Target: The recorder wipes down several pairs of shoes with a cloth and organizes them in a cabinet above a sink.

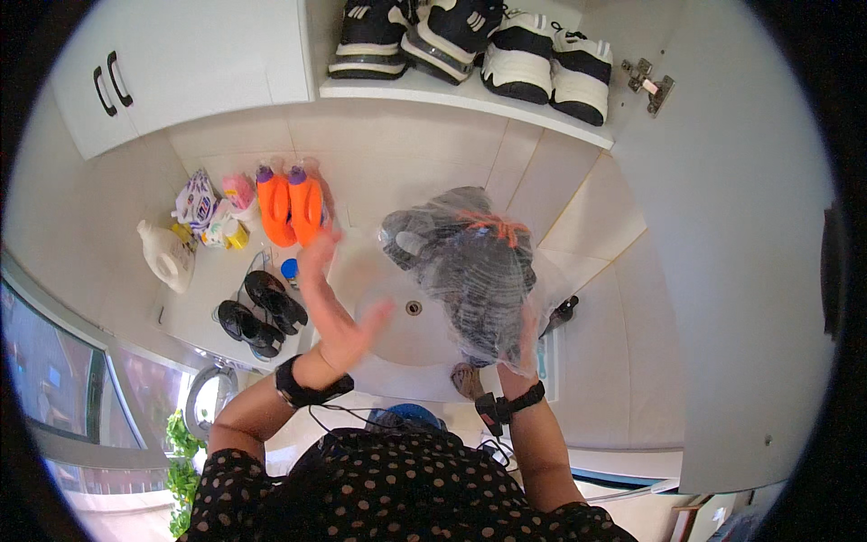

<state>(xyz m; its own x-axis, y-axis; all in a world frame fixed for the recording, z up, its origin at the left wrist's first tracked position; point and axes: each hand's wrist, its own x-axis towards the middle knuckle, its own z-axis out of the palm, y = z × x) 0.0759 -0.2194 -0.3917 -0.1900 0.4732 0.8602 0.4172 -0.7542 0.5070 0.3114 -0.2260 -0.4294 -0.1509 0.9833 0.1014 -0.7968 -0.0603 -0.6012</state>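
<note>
My left hand (339,332) is raised over the left side of the white sink basin (379,339), fingers spread and holding nothing, slightly blurred. A clear plastic bag (474,278) with dark shoes inside hangs above the basin's right side, and orange-red laces (498,227) show through the plastic near its top. My right hand (525,339) supports the bag from its lower right, partly hidden by the plastic. Black bands circle both wrists. Between the hands the sink drain (414,308) is visible.
Several shoes (518,57) stand on the open cabinet shelf (460,101) above, its door (738,271) swung out at right. Left of the basin, the counter holds orange detergent bottles (306,203), a white jug (166,257) and black shoes (274,301). A dark bottle (565,311) is at right.
</note>
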